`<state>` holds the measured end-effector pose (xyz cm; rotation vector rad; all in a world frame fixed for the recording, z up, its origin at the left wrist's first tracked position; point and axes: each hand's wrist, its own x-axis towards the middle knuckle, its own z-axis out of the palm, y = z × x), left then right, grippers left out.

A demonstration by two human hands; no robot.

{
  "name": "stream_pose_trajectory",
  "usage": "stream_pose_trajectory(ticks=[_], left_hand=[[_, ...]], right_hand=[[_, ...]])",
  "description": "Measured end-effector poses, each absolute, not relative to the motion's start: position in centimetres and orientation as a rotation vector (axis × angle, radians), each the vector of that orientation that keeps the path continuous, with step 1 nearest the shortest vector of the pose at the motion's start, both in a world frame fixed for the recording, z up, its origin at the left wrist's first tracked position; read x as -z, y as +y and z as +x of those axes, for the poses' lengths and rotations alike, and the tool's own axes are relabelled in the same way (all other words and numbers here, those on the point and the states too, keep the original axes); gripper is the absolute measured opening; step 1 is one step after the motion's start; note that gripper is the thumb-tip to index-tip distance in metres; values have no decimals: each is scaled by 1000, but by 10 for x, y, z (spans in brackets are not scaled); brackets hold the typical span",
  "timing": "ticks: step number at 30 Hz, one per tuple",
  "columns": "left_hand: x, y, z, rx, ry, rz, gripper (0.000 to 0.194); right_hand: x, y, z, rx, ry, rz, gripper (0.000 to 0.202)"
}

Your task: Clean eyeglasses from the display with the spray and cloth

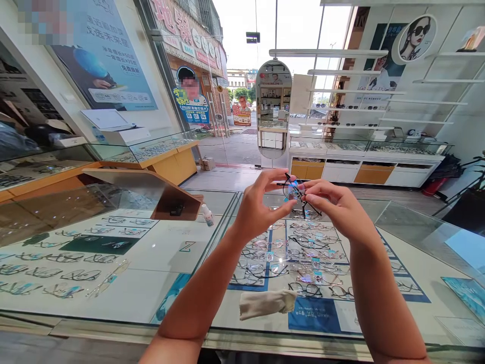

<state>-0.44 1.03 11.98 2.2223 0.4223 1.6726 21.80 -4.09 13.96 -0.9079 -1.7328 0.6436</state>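
Both my hands hold one pair of eyeglasses (293, 190) with a thin dark frame, raised above the glass display counter. My left hand (262, 199) grips the left side of the frame between thumb and fingers. On the other side, my right hand (333, 202) pinches the frame near its middle or temple; the exact spot is partly hidden by the fingers. A bluish reflection shows in the lens. Beneath my hands, rows of eyeglasses (307, 242) show in the counter. A crumpled beige cloth (267, 304) lies on the glass between my forearms.
A small white spray bottle (207, 215) stands left of my hands, beside a brown angled board (162, 194). More eyeglasses (79, 274) fill the left counter section. Beyond the counter are an oval mirror (273, 108) and a white display cabinet (341, 169).
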Motion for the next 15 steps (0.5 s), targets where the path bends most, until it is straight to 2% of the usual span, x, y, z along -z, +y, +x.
stream_pose_trajectory(ticks=[5,10,13,15], left_hand=[[-119,15,-7,-1558,322,2101,62],[-116,20,-4,-1542,292,2082,66],[-115,16,-1,-1787,455,2139,71],[-116,10,2,-2044,600,2139,54]], right_hand=[[-141,-39,219,-891,-1709,-905,24],[-138,-35,219,-892,-1679,-902,29],[-134,-30,220,-804,-1621,-905,30],[-131,-27,220,-739,-1579,-915,29]])
